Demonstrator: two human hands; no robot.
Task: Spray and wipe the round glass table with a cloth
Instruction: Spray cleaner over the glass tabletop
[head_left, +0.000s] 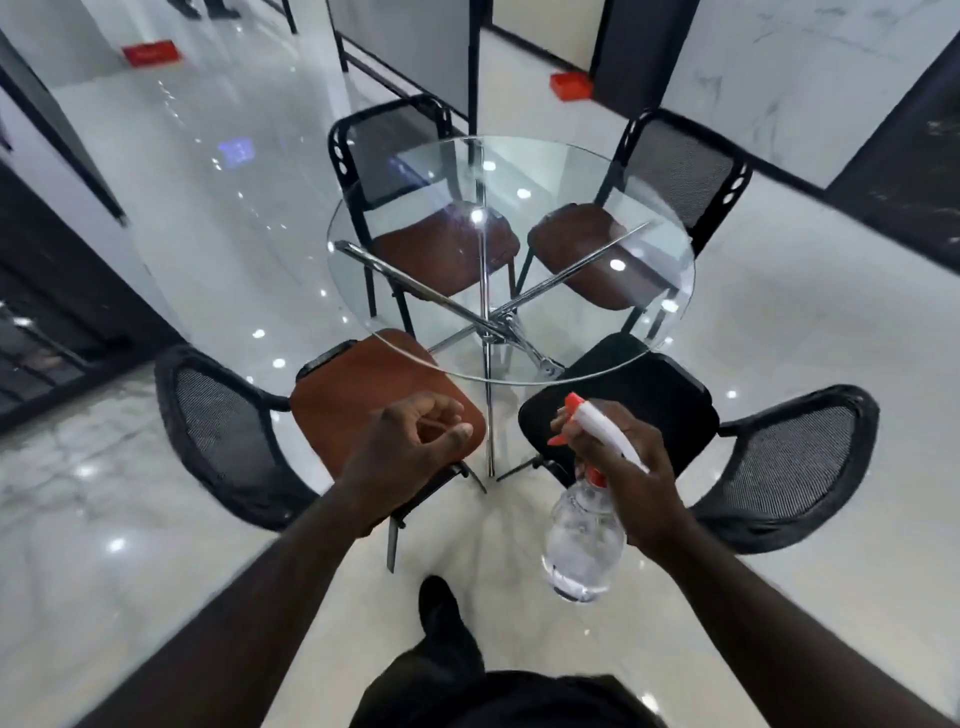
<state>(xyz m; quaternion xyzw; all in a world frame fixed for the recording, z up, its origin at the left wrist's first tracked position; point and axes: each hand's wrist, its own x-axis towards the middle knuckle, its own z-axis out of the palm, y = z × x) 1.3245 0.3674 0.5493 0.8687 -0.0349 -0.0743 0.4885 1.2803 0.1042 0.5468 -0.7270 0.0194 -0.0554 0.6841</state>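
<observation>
The round glass table (670, 249) stands ahead of me on crossed chrome legs, its near rim just beyond my hands. My right hand (631, 467) grips a clear spray bottle (589, 535) with a white head and red nozzle, held upright short of the table's near edge, nozzle facing the glass. My left hand (410, 449) hovers over a brown chair seat with its fingers loosely curled and nothing in it. No cloth is in view.
Several black mesh-back chairs ring the table: a brown-seated one (363, 395) at near left, a black-seated one (769, 467) at near right, two brown-seated ones behind the glass. Glossy marble floor all round; partitions at the back; my shoe (441, 608) below.
</observation>
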